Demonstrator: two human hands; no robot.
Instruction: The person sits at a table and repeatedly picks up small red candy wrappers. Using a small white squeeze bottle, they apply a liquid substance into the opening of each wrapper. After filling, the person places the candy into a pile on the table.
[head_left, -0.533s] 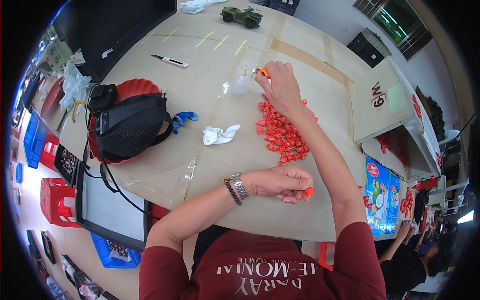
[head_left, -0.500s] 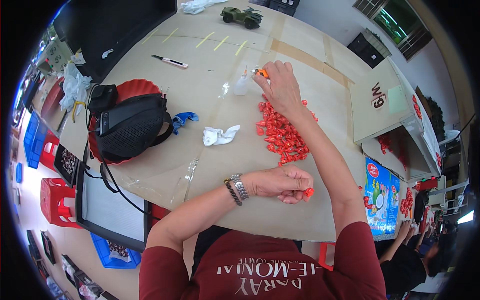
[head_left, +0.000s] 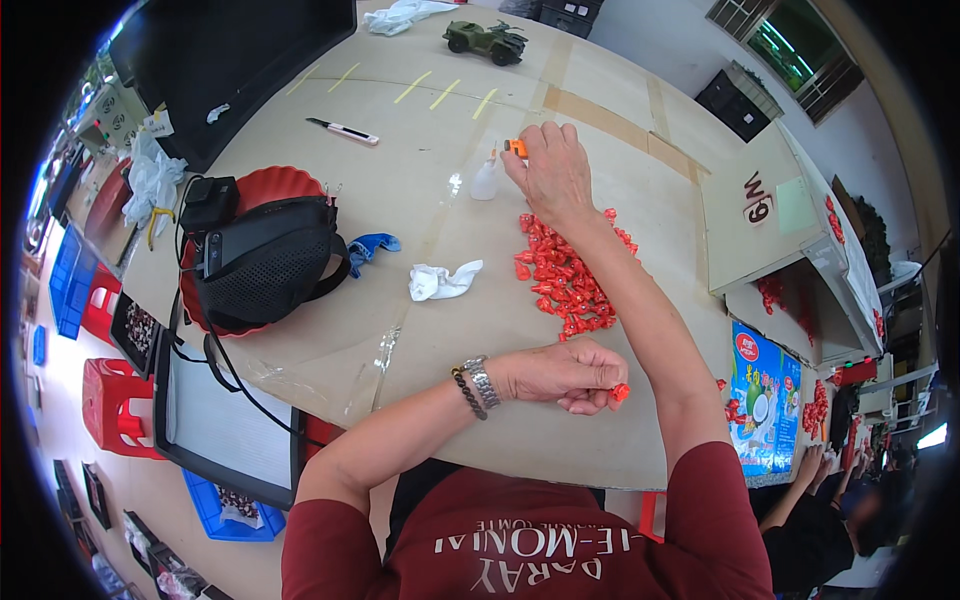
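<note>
My left hand (head_left: 570, 374), with a bracelet and watch at the wrist, is closed in a pinch on a small red plastic piece (head_left: 620, 392) near the table's front edge. Farther off, my right hand (head_left: 556, 172) is closed around a small orange object (head_left: 516, 148), mostly hidden by the fingers; its kind cannot be made out. Just left of it a small white squeeze bottle (head_left: 485, 180) with a thin tip stands upright, apart from the hand. A heap of red plastic pieces (head_left: 565, 280) lies between my hands, partly under my right forearm.
On the table (head_left: 430, 190) lie a white crumpled cloth (head_left: 445, 281), a blue cloth (head_left: 372, 250), a utility knife (head_left: 343, 130), and a red scalloped tray (head_left: 275, 183) under a black bag (head_left: 265, 265). A green toy vehicle (head_left: 485, 42) stands far back; a box (head_left: 765, 210) is at right.
My right hand has turned and drawn slightly left beside the bottle, still around the orange object. My left hand keeps its pinch on the red piece. The whole view has shifted slightly.
</note>
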